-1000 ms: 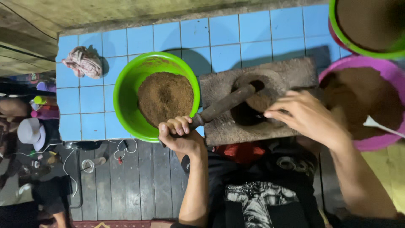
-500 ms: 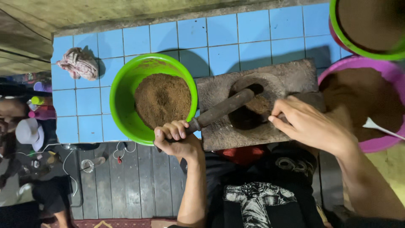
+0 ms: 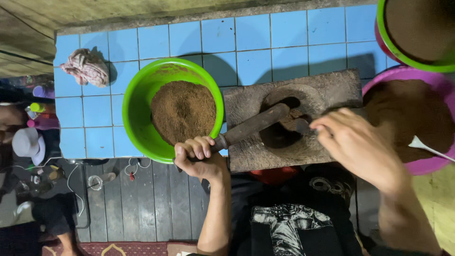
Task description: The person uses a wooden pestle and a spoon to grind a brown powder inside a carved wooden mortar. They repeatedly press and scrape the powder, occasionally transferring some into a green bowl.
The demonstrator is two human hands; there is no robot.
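Tabletop (image 3: 289, 33): blue square tiles with pale grout, filling the upper middle of the frame; a grey strip borders it along the top.

On it, left to right:
- crumpled pink-and-white cloth (image 3: 86, 67), upper left, set apart from the rest.
- bright green bowl (image 3: 140, 108) with a mound of brown powder, centre left, its lower rim overhanging the tabletop's near edge.
- rough grey stone slab (image 3: 332, 85) with a round hollow, centre, just beside the green bowl.
- purple bowl (image 3: 403, 75) of brown powder, right edge, a white spoon handle (image 3: 429, 148) sticking out of it.
- second green bowl (image 3: 393, 50), upper right corner, partly out of frame, overlapping the purple one.

Below the tabletop: dark wooden plank floor (image 3: 151, 208), lower left, with cables lying on it.
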